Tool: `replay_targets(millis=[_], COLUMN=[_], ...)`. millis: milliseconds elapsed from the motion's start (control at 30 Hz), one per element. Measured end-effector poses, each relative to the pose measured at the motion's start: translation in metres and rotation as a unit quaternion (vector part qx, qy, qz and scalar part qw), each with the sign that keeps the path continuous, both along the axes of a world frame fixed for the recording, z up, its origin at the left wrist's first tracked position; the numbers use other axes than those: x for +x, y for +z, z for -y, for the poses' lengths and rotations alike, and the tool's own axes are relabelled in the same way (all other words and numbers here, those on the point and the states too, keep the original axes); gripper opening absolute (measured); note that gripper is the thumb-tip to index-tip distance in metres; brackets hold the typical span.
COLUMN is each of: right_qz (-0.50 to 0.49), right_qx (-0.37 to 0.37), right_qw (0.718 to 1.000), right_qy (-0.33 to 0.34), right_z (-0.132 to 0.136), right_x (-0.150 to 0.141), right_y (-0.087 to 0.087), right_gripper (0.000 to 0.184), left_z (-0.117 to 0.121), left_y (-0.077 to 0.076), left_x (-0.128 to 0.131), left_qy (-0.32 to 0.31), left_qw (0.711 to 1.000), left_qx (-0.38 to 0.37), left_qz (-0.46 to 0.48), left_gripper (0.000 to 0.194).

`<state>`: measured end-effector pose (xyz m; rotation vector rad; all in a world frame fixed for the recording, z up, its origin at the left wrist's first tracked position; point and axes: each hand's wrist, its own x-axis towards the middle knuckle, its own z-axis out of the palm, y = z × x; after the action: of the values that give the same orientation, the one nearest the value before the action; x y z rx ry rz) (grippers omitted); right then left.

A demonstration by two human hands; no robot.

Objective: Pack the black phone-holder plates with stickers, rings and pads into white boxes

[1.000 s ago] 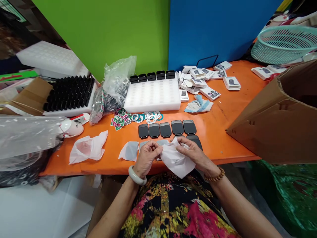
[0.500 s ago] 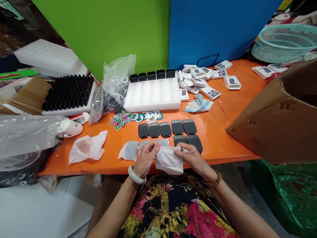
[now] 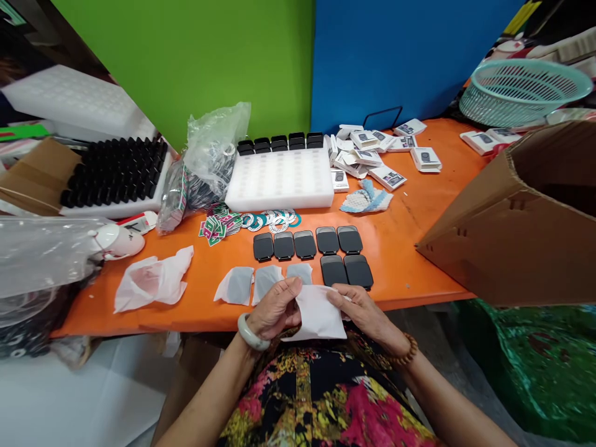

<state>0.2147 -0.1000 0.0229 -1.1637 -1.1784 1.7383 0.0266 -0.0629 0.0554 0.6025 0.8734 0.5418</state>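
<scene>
Between thumb and fingers, my left hand [image 3: 275, 308] pinches the left edge of a thin white pouch [image 3: 322, 313]. On its other side my right hand [image 3: 365, 312] grips the upper right corner. The pouch hangs over my lap at the table's front edge; whether anything is inside it I cannot tell. Just beyond my hands lie several flat black square devices [image 3: 305, 244] in two rows. Left of them, three devices sit in thin white pouches, one of them a wrapped device [image 3: 240, 285]. A loose bunch of white pouches [image 3: 153, 280] lies farther left.
A white foam tray [image 3: 282, 179] with black pieces along its back stands mid-table, near ring stickers [image 3: 279, 221] and small printed cards [image 3: 215, 225]. Small white boxes [image 3: 365, 149] pile behind a cloth [image 3: 367, 197]. At right stand a cardboard box [image 3: 512, 230] and a teal basket [image 3: 526, 93].
The white pouch was crumpled and slanted between my hands; now it is spread flatter and squarer. My hands have come down slightly, and the view has shifted a little.
</scene>
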Motion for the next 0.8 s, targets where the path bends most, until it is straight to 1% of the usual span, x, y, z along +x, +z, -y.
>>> replay_targets(millis=[33,67,100,133,167,233,267,300,333,400,433,500,567,633,700,800], right_qz=[0.016,0.041,0.073,0.113,0.158,0.257,0.306,0.353,0.398,0.468,0.492,0.523,0.537,0.54,0.538,0.517], right_qx=[0.01,0.026,0.047,0.077,0.114,0.193,0.225,0.251,0.269,0.285,0.287,0.285,0.279,0.265,0.245,0.222], right_qw=[1.0,0.998,0.996,0.99,0.98,0.947,0.925,0.901,0.877,0.835,0.82,0.797,0.786,0.787,0.795,0.815], right_qy=[0.015,0.028,0.037,0.039,0.034,0.011,0.005,0.005,0.013,0.047,0.067,0.101,0.126,0.138,0.138,0.136], right_z=[0.0,-0.002,-0.004,-0.007,-0.011,-0.022,-0.028,-0.035,-0.041,-0.052,-0.056,-0.062,-0.066,-0.069,-0.071,-0.074], right_x=[0.002,0.005,0.008,0.011,0.016,0.025,0.03,0.034,0.037,0.042,0.043,0.042,0.041,0.039,0.038,0.038], right_y=[0.0,0.0,0.0,0.0,-0.001,-0.003,-0.004,-0.005,-0.006,-0.008,-0.009,-0.009,-0.007,-0.004,-0.001,0.003], right_gripper=[0.044,0.044,0.043,0.041,0.037,0.024,0.019,0.02,0.025,0.032,0.033,0.032,0.031,0.033,0.035,0.034], left_z=[0.0,-0.001,-0.003,-0.005,-0.006,-0.01,-0.011,-0.012,-0.013,-0.013,-0.013,-0.013,-0.013,-0.013,-0.013,-0.013], left_y=[-0.001,-0.002,-0.003,-0.003,-0.003,-0.002,-0.001,0.001,0.002,0.005,0.006,0.006,0.004,0.002,0.0,-0.002], left_x=[-0.002,-0.004,-0.006,-0.008,-0.01,-0.012,-0.013,-0.013,-0.013,-0.013,-0.013,-0.012,-0.012,-0.011,-0.011,-0.01], left_qy=[-0.016,-0.035,-0.056,-0.078,-0.096,-0.125,-0.136,-0.147,-0.158,-0.186,-0.201,-0.225,-0.241,-0.253,-0.263,-0.268], left_qw=[1.0,0.998,0.991,0.978,0.955,0.896,0.869,0.846,0.828,0.803,0.793,0.778,0.765,0.752,0.741,0.736], left_qx=[0.014,0.046,0.096,0.158,0.224,0.334,0.37,0.398,0.419,0.449,0.458,0.472,0.484,0.493,0.499,0.502], left_qz=[-0.016,-0.04,-0.073,-0.116,-0.166,-0.264,-0.299,-0.323,-0.337,-0.346,-0.347,-0.348,-0.35,-0.359,-0.365,-0.366], left_gripper=[0.045,0.043,0.039,0.034,0.029,0.02,0.019,0.019,0.018,0.015,0.014,0.013,0.012,0.012,0.012,0.013])
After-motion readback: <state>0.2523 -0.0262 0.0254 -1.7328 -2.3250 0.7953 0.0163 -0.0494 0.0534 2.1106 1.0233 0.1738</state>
